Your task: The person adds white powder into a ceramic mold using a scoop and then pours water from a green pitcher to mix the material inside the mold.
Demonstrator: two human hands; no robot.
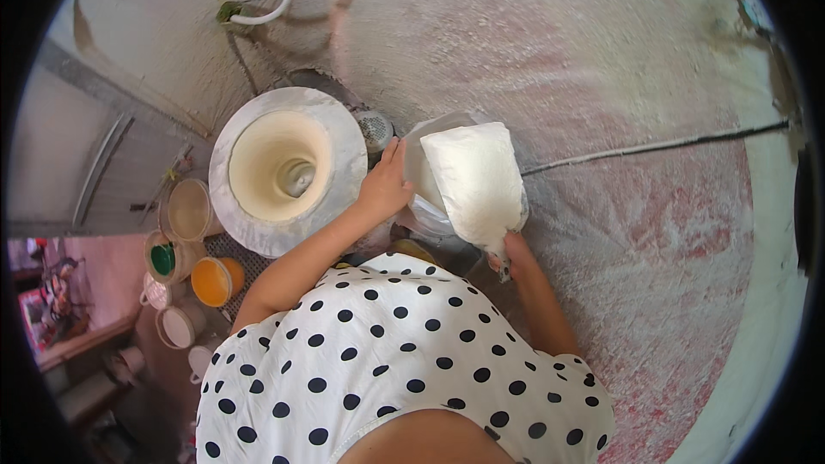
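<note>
My right hand point(510, 256) is closed round the handle of a scoop point(501, 270). White powder point(473, 179) is heaped on it and covers nearly all of its blade. The scoop is over a pale translucent plastic bag point(419, 139), whose right part it hides. At the bag's left edge is my left hand point(387, 184), fingers together and pointing away from me, gripping the edge. Left of that hand stands a wide round funnel-shaped hopper point(348, 133), its inside coated with cream powder and narrowing to a hole.
Several buckets stand at the left, including a yellow-orange one point(212, 282) and one with a green thing inside point(163, 259). A dusty cable point(653, 148) runs to the right. White pipes point(273, 13) are fixed at the far side. Powder coats the floor point(636, 249).
</note>
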